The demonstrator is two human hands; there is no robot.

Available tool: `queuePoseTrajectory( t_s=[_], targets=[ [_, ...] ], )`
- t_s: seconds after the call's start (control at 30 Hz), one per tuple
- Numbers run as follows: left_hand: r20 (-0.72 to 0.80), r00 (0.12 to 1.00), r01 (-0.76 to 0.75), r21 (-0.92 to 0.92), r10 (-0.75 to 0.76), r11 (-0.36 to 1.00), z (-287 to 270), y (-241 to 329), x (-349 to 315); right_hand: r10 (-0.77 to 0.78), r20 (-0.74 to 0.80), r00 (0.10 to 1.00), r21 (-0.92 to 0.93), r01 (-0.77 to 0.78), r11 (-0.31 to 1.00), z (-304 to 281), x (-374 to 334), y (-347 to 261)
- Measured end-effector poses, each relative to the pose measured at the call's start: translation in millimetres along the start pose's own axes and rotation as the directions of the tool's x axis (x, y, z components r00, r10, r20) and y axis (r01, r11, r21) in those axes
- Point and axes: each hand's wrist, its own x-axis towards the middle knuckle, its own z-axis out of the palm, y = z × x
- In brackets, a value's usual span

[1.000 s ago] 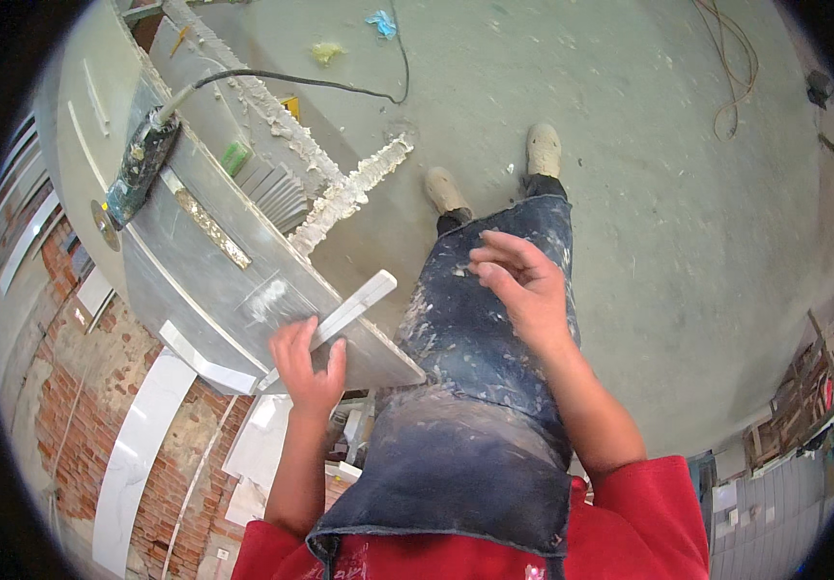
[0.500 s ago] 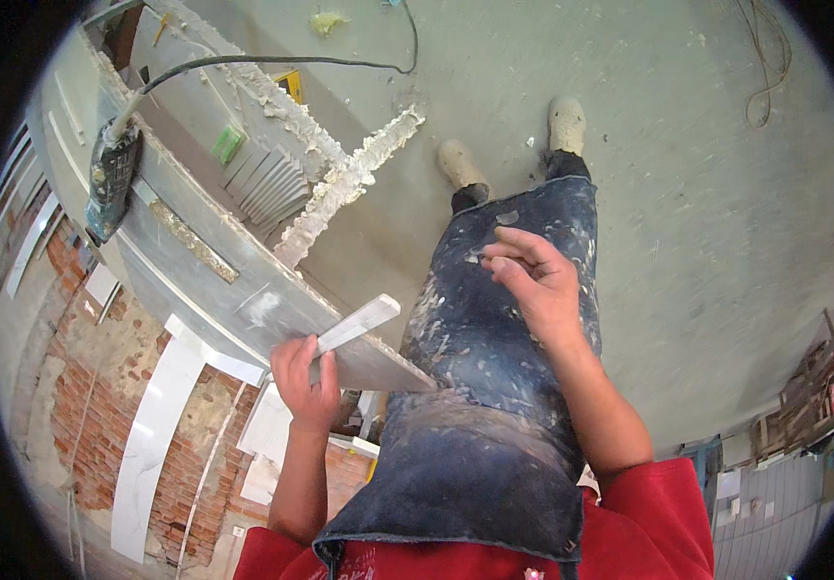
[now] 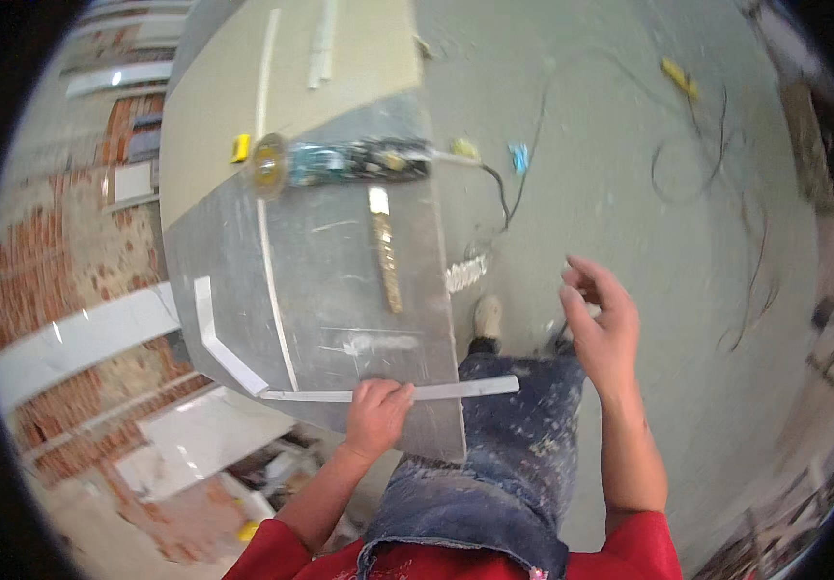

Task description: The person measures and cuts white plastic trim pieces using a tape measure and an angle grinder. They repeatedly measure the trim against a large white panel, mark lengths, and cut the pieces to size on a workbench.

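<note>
My left hand (image 3: 378, 416) is closed over a long white strip (image 3: 470, 389) lying across the near end of a grey worktable (image 3: 330, 309). The strip's right end sticks out past the table edge. My right hand (image 3: 605, 324) hangs in the air over the floor, right of the table, fingers bent, thumb and forefinger apart, nothing visible in it. Farther up the table lies an angle grinder (image 3: 359, 162) with its disc (image 3: 269, 166) pointing left. Below it rests a narrow worn, brownish abrasive-looking bar (image 3: 385, 246).
A thin white strip (image 3: 272, 280) runs lengthwise along the table; a bent white piece (image 3: 224, 353) lies at its left edge. A yellow object (image 3: 240, 148) is near the disc. The grinder's cord (image 3: 499, 188) drops to the floor. A brick wall (image 3: 40, 319) is at left.
The view has swung toward the table, showing more of its top and the whole grinder. My left hand still holds the strip, now across the tabletop. My right hand stays raised and bent.
</note>
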Motion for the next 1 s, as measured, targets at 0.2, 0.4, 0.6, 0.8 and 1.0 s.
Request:
queuePoseTrajectory(
  t_s=[0.2,0.4,0.6,0.8,1.0],
  targets=[
    [-0.136,0.991,-0.033,-0.125,0.015,0.992,-4.5,0.1,-5.0,-0.359,0.453,0.816,-0.612,0.578,0.539,116.9,119.0,-137.4],
    [-0.218,0.976,-0.02,-0.217,-0.029,0.976,-4.0,-1.7,-15.9,0.139,0.481,0.866,-0.862,0.438,0.255,186.7,170.6,-164.8],
    [-0.21,0.977,-0.013,-0.277,-0.047,0.961,-1.2,-6.4,-18.5,0.172,0.483,0.859,-0.875,0.47,0.113,189.6,174.6,-169.5],
    [-0.211,0.977,-0.025,-0.294,-0.039,0.956,3.2,-9.2,-20.5,0.234,0.453,0.86,-0.892,0.436,0.121,199.0,157.6,-195.6],
    [-0.213,0.975,0.007,-0.279,-0.069,0.96,3.8,-4.8,-21.3,0.326,0.609,0.723,-0.579,0.125,0.806,207.7,169.0,-194.7]
  ],
)
